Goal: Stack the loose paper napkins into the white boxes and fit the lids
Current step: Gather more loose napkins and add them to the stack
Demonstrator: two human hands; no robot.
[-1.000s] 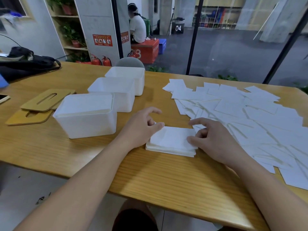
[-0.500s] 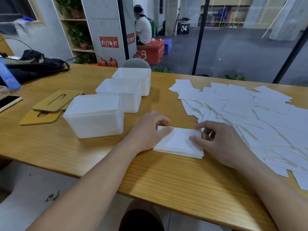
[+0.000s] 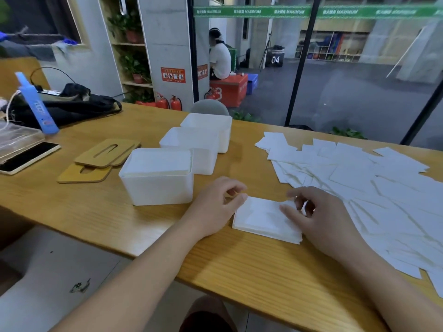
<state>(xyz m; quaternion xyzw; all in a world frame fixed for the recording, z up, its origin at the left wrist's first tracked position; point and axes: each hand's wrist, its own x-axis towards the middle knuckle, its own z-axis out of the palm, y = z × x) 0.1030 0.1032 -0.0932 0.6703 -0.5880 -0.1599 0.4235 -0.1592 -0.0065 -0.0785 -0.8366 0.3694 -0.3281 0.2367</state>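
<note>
Green banner (image 3: 297, 12) reading MAXIMUM, black box (image 3: 275, 59) marked 04, napkin stack (image 3: 261, 218)

place: gym-side workroom; cues: fire extinguishers (image 3: 169, 102); plyo box (image 3: 229, 89); wooden table (image 3: 251, 271)

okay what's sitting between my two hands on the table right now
In the head view, a small squared-up stack of napkins lies between the left hand and the right hand, both touching its ends.

Wooden table (image 3: 251, 271), concrete pillar (image 3: 165, 44), plant shelf (image 3: 129, 44), glass wall (image 3: 359, 80)
</note>
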